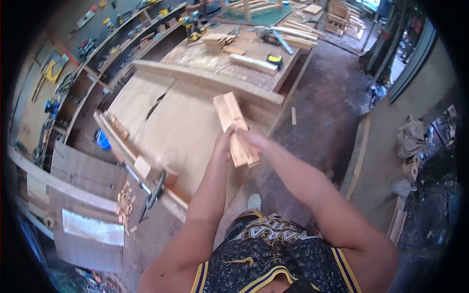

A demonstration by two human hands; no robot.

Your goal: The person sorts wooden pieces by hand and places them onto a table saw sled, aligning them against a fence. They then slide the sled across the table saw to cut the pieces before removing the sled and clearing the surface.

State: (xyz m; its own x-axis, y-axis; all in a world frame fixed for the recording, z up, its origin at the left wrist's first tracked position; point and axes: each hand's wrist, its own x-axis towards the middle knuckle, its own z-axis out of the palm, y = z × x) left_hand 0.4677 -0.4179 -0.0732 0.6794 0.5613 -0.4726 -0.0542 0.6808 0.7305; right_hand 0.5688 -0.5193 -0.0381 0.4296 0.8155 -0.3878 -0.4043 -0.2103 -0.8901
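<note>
A stack of short, pale wooden pieces (227, 108) is held out in front of my body, above the near right part of a plywood-topped bench. My left hand (224, 141) closes around its left side, with the thumb on top. On the opposite side my right hand (253, 138) grips the same stack, and the two thumbs nearly meet. The pieces lie lengthwise against each other, with uneven ends toward me. Most fingers are hidden under or behind the wood.
The plywood top (181, 132) has a raised board (205, 80) along its far side. A clamp (155, 191) sits on the left rail. Beyond are a yellow tape measure (275, 60) and a drill (193, 30). Offcuts (125, 205) litter the floor at left; a wood strip (293, 116) lies right.
</note>
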